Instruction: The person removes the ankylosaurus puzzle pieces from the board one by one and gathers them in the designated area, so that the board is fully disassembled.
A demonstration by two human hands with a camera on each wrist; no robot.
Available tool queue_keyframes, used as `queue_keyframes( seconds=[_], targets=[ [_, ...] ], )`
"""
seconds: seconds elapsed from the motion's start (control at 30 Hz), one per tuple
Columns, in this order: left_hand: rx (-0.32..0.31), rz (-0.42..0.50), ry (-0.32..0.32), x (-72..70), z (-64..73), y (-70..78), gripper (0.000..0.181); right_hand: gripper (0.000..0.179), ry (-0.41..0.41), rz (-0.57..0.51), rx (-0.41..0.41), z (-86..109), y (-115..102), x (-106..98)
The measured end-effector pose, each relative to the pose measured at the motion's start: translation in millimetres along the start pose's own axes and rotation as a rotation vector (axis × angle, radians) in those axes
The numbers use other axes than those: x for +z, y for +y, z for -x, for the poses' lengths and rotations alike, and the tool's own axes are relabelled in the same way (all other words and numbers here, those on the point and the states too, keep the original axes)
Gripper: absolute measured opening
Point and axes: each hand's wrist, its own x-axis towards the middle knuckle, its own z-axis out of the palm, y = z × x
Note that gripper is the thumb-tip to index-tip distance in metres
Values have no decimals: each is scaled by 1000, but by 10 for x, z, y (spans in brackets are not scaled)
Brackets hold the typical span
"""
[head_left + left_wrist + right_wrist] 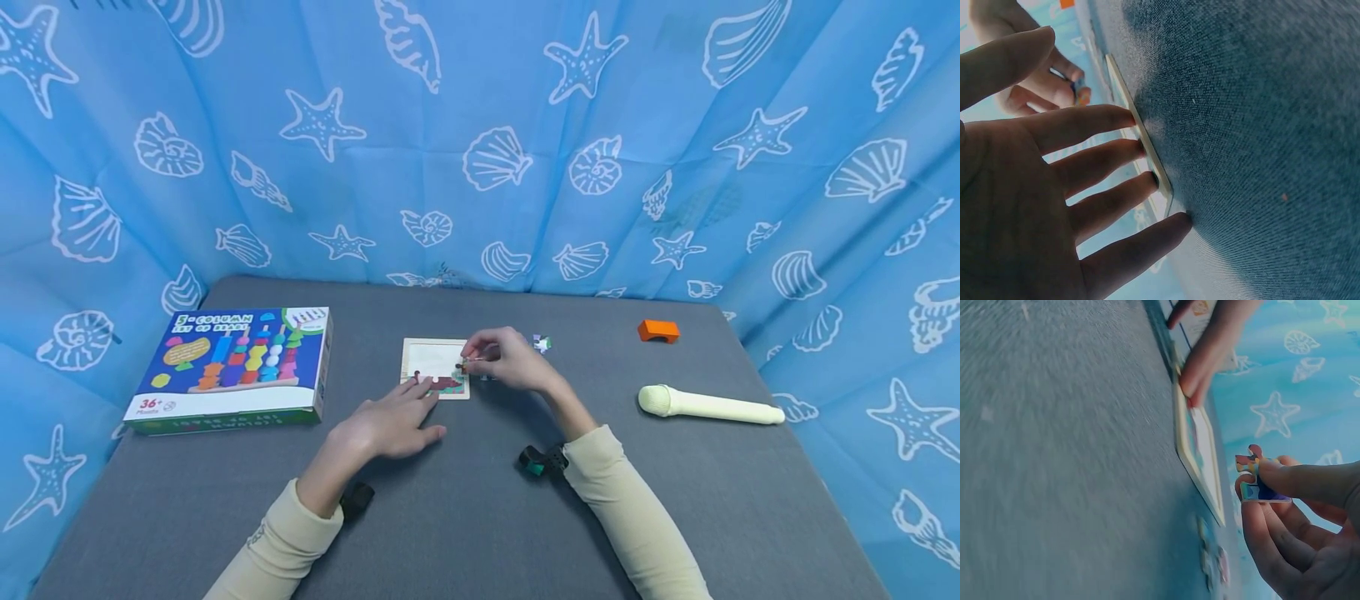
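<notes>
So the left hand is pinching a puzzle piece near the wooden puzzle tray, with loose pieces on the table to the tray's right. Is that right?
Not quite: the right hand is pinching the puzzle piece, as the right wrist view shows. The rest stands: it is near the wooden puzzle tray, with loose pieces on the table to the tray's right.

Passage between puzzle frame (429, 356) and box (234, 367)

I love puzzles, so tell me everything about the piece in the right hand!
The puzzle piece has a rounded knob and patches of reddish brown, yellow and purple-blue. It looks thin and stiff, maybe wood or card. The right hand pinches it, raised near the right side of the puzzle tray.
</notes>
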Motion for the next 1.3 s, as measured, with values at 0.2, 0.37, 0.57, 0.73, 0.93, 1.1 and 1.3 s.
queue_keyframes(
  seconds=[0.2, 0.37, 0.57, 0.73, 0.93, 1.1, 1.3],
  targets=[
    [-3, 17, 9, -31, 73, 57, 69, 15, 21, 6, 19, 158, 86, -195],
    [6, 21, 14, -30, 83, 65, 69, 17, 25, -11, 58, 305, 220, -362],
    [12, 30, 18, -13, 64, 43, 69, 20, 20, -29, 92, 460, 381, -543],
    [10, 30, 15, -18, 72, 44, 69, 22, 13, -18, 119, 552, 498, -667],
    [7, 25, 17, -11, 74, 42, 69, 22, 13, 17, 161, 613, 603, -730],
    [10, 16, 20, -6, 64, 37, 69, 21, 23, 86, 181, 643, 652, -738],
    [8, 15, 17, -18, 73, 46, 69, 20, 54, 127, 195, 666, 658, -744]
  ],
)
